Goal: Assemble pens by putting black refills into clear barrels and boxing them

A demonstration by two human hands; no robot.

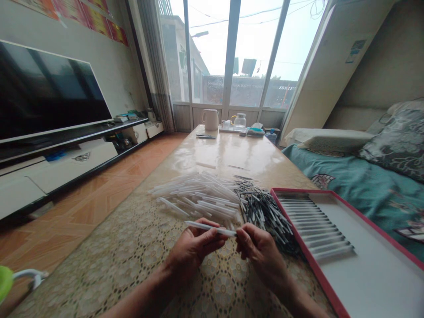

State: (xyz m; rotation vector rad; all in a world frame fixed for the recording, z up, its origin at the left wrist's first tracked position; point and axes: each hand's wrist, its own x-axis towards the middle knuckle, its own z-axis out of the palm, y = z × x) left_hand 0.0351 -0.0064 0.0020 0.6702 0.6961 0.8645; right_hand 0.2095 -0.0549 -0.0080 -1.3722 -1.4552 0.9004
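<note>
A whitish pen barrel [205, 227] lies across both hands above the near part of the table. My left hand [195, 243] is closed round its middle, thumb on top. At the barrel's right end, my right hand [256, 247] pinches with thumb and fingers; a small dark bit shows there, mostly hidden by the fingertips. Just beyond my hands spreads a pile of translucent white pen barrels [198, 194]. Right of that pile is a heap of dark thin pen refills [265, 216]. A red-rimmed shallow box [374, 274] holds a row of pens [323, 225] with dark ends.
The long table [132, 251] has a flower-patterned cover. At its far end stand a beige kettle [210, 119], a glass jug [240, 121] on a tray, and a tissue pack [255, 129]. A bed or sofa [357, 176] with teal cloth borders the right side.
</note>
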